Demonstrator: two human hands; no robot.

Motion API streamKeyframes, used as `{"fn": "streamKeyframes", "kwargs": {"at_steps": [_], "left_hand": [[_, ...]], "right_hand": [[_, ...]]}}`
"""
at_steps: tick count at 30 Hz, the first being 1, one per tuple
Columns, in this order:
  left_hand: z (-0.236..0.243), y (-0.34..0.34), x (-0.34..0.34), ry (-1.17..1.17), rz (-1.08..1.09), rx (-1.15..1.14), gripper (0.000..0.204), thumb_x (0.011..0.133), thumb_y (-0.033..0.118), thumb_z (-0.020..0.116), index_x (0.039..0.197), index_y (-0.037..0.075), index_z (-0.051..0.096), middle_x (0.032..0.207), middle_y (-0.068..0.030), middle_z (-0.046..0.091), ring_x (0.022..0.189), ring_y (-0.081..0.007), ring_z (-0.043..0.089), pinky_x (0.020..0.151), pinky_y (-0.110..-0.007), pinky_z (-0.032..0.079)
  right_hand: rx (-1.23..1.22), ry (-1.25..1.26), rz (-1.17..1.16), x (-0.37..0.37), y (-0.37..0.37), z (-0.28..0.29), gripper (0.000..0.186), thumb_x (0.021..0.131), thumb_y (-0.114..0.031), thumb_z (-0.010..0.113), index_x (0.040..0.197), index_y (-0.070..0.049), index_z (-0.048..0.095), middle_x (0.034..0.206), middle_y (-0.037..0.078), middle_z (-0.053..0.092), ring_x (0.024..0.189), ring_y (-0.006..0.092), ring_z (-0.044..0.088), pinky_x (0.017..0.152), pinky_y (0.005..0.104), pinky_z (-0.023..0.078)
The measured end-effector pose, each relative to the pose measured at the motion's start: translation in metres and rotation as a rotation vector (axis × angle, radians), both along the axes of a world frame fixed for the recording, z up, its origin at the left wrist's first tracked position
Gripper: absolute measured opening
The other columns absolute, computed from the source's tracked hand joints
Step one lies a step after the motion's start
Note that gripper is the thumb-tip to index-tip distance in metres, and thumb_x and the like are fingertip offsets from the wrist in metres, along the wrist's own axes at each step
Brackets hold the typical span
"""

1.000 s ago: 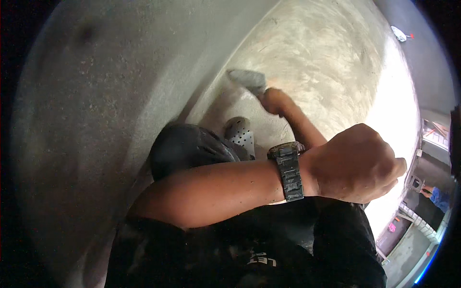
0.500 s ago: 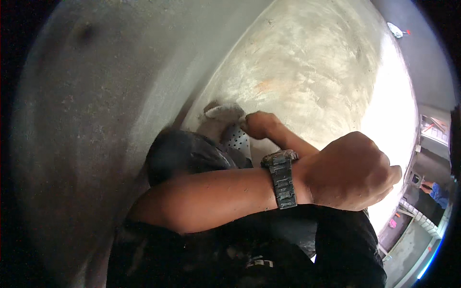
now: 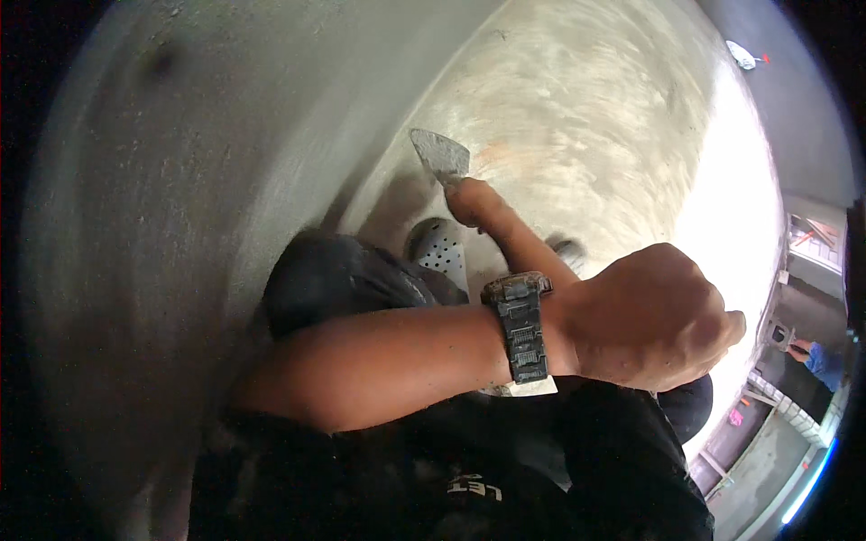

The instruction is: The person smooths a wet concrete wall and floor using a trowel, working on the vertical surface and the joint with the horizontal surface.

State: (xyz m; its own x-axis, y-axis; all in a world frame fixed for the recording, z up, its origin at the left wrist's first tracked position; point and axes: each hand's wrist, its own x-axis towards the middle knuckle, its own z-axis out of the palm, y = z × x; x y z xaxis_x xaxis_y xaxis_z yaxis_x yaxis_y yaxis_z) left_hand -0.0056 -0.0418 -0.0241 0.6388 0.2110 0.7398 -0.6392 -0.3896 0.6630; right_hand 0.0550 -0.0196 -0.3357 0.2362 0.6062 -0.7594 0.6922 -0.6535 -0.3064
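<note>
The trowel (image 3: 441, 153) is out ahead of the person's holey shoe (image 3: 439, 248), its blade over the pale floor (image 3: 577, 117), tip near the line where the grey wall (image 3: 207, 135) begins; I can't tell whether it touches. The fingers of the right hand (image 3: 473, 204) are wrapped around the handle end, close behind the blade. That's the place to grip it, I'd say: it looks stiff and fairly light, hardly fragile, though a damp handle could turn slippery. The left hand (image 3: 654, 316), watch (image 3: 525, 329) at its wrist, has its fingers curled into a fist; whether anything is inside, I can't tell.
</note>
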Motion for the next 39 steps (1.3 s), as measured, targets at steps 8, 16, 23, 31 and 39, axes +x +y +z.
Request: {"fn": "streamKeyframes", "kwargs": {"at_steps": [8,16,23,31,39], "left_hand": [[-0.015,-0.003,0.003,-0.041,-0.017,0.034,0.018,0.088,0.02,0.066,0.078,0.01,0.055,0.057,-0.0061,0.053,0.052,-0.0279,0.06,0.049,-0.042,0.046],[-0.037,0.004,-0.008,0.014,0.02,0.073,0.015,0.083,0.02,0.065,0.079,0.008,0.056,0.056,-0.0063,0.052,0.05,-0.0259,0.059,0.048,-0.041,0.045],[-0.037,-0.001,0.004,0.065,0.002,0.062,0.015,0.081,0.013,0.065,0.069,0.007,0.057,0.05,-0.0079,0.05,0.047,-0.0264,0.056,0.049,-0.041,0.045],[-0.039,-0.01,0.002,0.112,-0.073,0.032,0.019,0.08,0.015,0.069,0.068,0.007,0.056,0.052,-0.0109,0.054,0.05,-0.0295,0.061,0.05,-0.042,0.047],[-0.04,-0.012,0.003,0.067,-0.118,0.054,0.015,0.083,0.016,0.065,0.081,0.007,0.053,0.056,-0.0071,0.053,0.051,-0.028,0.059,0.049,-0.041,0.046]], "right_hand": [[0.047,0.455,-0.607,-0.005,-0.034,0.031,0.05,0.096,-0.043,0.052,0.103,0.004,0.067,0.072,0.009,0.06,0.048,0.015,0.053,0.038,0.0316,0.039],[0.132,0.405,-0.478,-0.054,-0.008,-0.036,0.029,0.086,-0.027,0.069,0.106,-0.006,0.07,0.087,0.018,0.072,0.079,0.0339,0.071,0.07,0.0448,0.056],[0.301,0.463,-0.371,-0.019,-0.045,-0.072,0.035,0.097,-0.031,0.054,0.103,0.001,0.067,0.077,0.016,0.071,0.05,0.0272,0.065,0.045,0.0404,0.051],[0.82,-0.138,-0.523,0.059,-0.012,0.05,0.023,0.083,-0.02,0.071,0.097,-0.002,0.072,0.083,0.013,0.073,0.074,0.0241,0.067,0.074,0.0399,0.055],[1.192,0.356,-1.424,0.03,0.02,0.021,0.016,0.084,-0.013,0.061,0.095,-0.002,0.064,0.092,0.01,0.07,0.062,0.0142,0.055,0.056,0.0273,0.046]]}}
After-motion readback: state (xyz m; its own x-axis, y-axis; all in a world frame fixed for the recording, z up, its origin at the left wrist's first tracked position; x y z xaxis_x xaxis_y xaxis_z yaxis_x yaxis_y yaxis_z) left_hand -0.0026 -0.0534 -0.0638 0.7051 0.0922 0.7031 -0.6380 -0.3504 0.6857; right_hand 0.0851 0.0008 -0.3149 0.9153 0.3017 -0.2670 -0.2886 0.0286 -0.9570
